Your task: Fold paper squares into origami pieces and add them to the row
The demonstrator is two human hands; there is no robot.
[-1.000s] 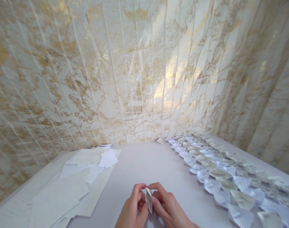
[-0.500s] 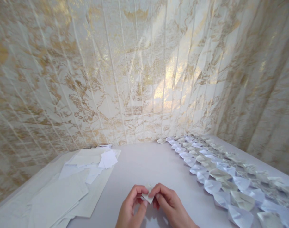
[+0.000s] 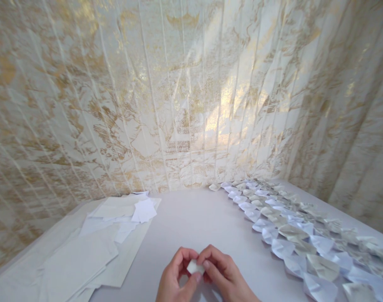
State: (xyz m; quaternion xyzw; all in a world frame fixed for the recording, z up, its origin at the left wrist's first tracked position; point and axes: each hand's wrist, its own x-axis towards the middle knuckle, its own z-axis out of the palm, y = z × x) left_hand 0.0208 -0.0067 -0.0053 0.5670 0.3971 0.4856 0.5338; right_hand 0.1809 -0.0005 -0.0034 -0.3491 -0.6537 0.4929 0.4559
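A small folded piece of white paper (image 3: 195, 267) is held between both hands, low in the middle of the view above the table. My left hand (image 3: 178, 274) pinches its left side and lower edge with thumb and forefinger. On its right side, my right hand (image 3: 221, 268) grips it the same way, fingers curled. The fingertips cover parts of the paper, so its exact fold is hard to make out.
White table (image 3: 185, 218). At left lie flat paper sheets (image 3: 78, 256) with small cut squares (image 3: 144, 210) on top. Rows of folded white and greyish paper pieces (image 3: 282, 248) cover the right side. A gold-patterned curtain (image 3: 166, 105) hangs behind.
The folded paper has turned in my fingers and now shows a smoother, flatter face. My left thumb has shifted right along its lower edge.
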